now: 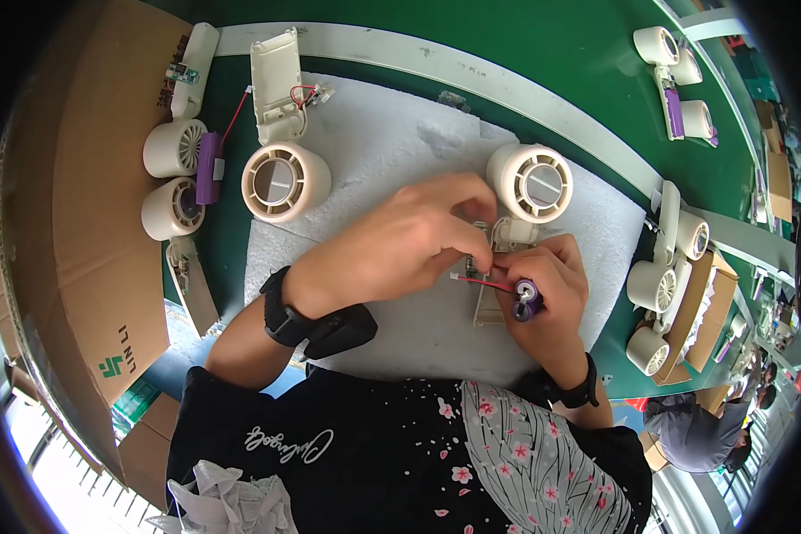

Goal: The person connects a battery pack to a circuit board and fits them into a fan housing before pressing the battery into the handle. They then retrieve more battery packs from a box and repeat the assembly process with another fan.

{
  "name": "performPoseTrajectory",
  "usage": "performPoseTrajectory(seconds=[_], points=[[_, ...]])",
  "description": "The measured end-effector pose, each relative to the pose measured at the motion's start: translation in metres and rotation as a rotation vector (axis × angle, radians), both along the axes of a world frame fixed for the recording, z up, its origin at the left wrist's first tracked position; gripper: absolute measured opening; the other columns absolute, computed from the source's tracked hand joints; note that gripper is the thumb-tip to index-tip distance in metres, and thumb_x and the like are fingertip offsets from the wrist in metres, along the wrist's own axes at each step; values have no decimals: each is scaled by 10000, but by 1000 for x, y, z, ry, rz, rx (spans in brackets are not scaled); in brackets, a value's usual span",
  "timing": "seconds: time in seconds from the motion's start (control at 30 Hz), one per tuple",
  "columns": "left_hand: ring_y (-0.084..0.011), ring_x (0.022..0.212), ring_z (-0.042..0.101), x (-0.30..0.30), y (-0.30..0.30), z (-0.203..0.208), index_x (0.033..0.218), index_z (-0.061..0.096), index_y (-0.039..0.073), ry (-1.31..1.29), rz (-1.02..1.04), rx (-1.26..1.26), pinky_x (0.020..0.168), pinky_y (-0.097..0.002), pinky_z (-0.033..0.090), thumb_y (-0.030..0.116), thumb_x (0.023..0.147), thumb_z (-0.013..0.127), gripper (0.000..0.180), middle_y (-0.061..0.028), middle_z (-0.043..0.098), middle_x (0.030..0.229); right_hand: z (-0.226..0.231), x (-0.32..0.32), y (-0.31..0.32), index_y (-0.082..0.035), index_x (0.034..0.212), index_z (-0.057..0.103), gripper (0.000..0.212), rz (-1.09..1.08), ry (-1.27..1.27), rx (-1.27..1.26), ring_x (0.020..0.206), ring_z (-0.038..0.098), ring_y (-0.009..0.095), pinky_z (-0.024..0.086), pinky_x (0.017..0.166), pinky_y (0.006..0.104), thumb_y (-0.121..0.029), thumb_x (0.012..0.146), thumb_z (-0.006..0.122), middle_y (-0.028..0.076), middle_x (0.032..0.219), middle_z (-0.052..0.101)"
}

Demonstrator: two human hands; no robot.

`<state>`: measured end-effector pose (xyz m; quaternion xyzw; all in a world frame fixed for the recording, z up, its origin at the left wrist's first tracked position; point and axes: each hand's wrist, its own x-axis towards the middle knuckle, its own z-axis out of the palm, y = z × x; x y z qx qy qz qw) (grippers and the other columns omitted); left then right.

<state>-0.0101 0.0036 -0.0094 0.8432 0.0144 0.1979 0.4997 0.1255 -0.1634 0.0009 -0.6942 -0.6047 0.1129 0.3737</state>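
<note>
An off-white handheld fan [505, 184] lies head up on the white foam sheet [392, 133], its opened handle shell [487, 311] pointing toward me. My left hand [409, 236] reaches over from the left, its fingertips closed at the small parts inside the handle; what they pinch is hidden. Purple battery cells [527, 301] with red wires [489, 284] are gripped in my right hand [552, 289] over the handle. A small white plug [455, 277] hangs at the wires' free end.
Another opened fan [287, 182] lies at the left of the foam. More fan parts [171, 151] and a purple battery [209, 169] sit beside a large cardboard box [98, 196]. Several fans [652, 287] lie at the right near an open carton [699, 311]. A person [699, 432] sits at far right.
</note>
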Motion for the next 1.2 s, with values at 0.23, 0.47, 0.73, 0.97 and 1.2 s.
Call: performPoseTrajectory(seconds=[0.23, 0.47, 0.73, 0.97, 1.2], points=[[-305, 816, 644, -4, -7, 7, 907, 674, 85, 106, -41, -39, 686, -359, 536, -84, 684, 706, 282, -104, 615, 1044, 1, -3, 0, -76, 764, 554, 302, -33, 8, 9, 712, 527, 249, 431, 643, 324, 71, 618, 773, 35, 746, 648], [-293, 813, 656, 1, -14, 6, 894, 660, 79, 72, -33, -177, 680, -354, 545, -61, 686, 741, 263, -98, 633, 957, 0, -6, 1, -72, 758, 557, 296, -55, 2, 19, 699, 519, 251, 429, 632, 327, 84, 612, 762, 39, 719, 615], [-265, 793, 667, 2, -15, 3, 849, 627, 64, 84, -31, -210, 642, -324, 538, -93, 701, 711, 232, -89, 634, 930, 0, -4, 1, -70, 772, 561, 292, -73, 17, 42, 706, 526, 250, 435, 626, 321, 86, 629, 762, 40, 710, 603], [-219, 728, 646, 2, -14, 4, 810, 600, 45, 110, -32, -291, 611, -297, 513, -121, 703, 666, 209, -68, 615, 880, -8, -4, -10, -55, 854, 599, 292, -196, 372, 222, 674, 574, 211, 458, 596, 292, 75, 662, 777, 79, 762, 634], [-176, 673, 601, 2, -16, 6, 838, 619, 32, 80, -5, -349, 582, -281, 483, -5, 775, 753, 153, -59, 609, 846, -8, 6, -12, 2, 993, 595, 307, -119, 128, 132, 659, 550, 161, 426, 574, 258, 82, 734, 740, 112, 794, 604]])
